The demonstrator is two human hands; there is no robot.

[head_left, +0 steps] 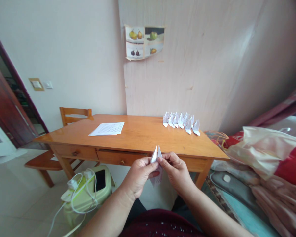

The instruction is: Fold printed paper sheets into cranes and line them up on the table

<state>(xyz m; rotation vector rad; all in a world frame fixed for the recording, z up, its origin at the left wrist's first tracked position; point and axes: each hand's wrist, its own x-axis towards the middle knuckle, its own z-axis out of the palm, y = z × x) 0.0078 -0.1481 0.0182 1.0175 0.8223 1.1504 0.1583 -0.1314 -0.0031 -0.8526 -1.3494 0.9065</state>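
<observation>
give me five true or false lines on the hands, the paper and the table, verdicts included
1. The left hand and right hand both hold folded paper. True.

2. The sheets lie on the floor. False: the sheets lie on the table.

3. White folded shapes stand near the table's right end. True.

4. The right hand rests flat on the tabletop. False: it is raised, fingers closed on the folded paper.

5. The fruit pictures are on the wall above the table. True.
</observation>
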